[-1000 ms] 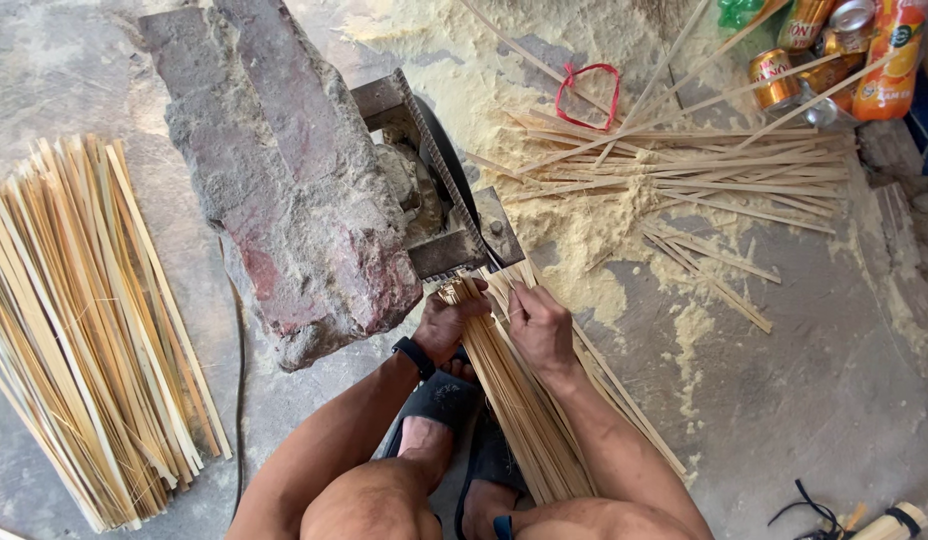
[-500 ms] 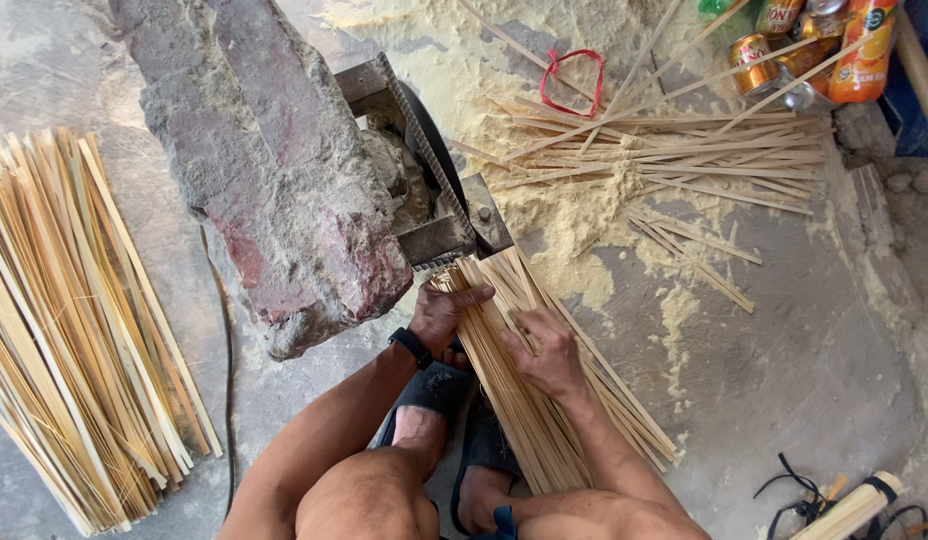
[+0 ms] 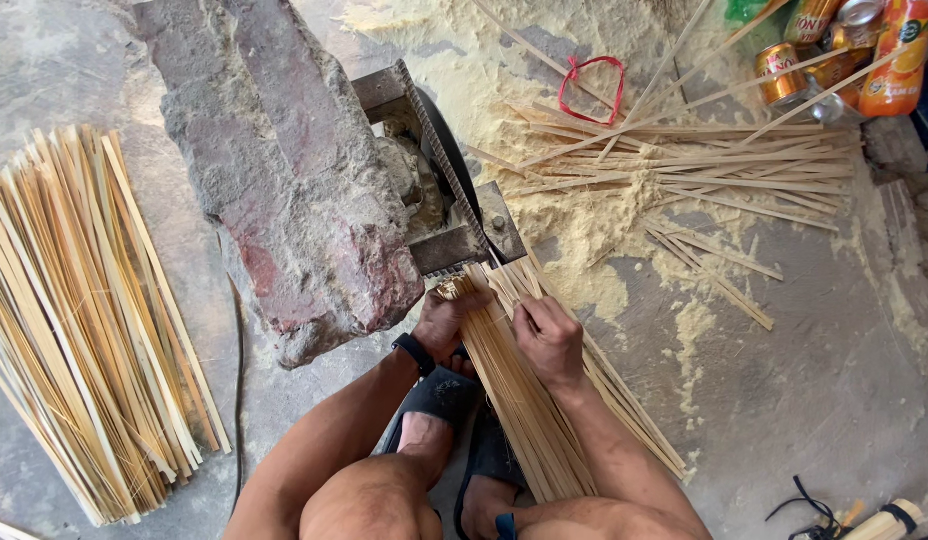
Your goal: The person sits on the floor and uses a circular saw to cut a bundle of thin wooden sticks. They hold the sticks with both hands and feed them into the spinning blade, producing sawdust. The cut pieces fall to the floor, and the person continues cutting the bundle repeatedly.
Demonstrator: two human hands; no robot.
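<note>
Over on the far left of the concrete floor (image 3: 804,400) there's a big fanned-out pile of bamboo strips (image 3: 84,330), well apart from the action. Next comes a heavy slab of rock (image 3: 274,190) that looks like it's weighing down a small metal cutting machine (image 3: 444,200) with a toothed edge.

Right at the near end of that machine is the bundle of thin bamboo slivers (image 3: 524,410), running from the person's lap up to the machine's mouth, tips touching the metal. The left hand (image 3: 446,322) is curled around the top left side of the bundle, just beside the blade end, fingers wrapped and pressed together on the slivers. The right hand (image 3: 549,340) sits on top, fingers closed down, looks like it's pinching a few slivers off the rest, though I can't tell how many.

If you ask me, the trick here is keeping the tips squared up at the mouth and fingertips back from the teeth, since the left hand is pretty close.

Further right: sawdust (image 3: 584,230), loose cut sticks (image 3: 704,170), a red loop (image 3: 590,88), and drink cans (image 3: 784,75) at the top right corner.
</note>
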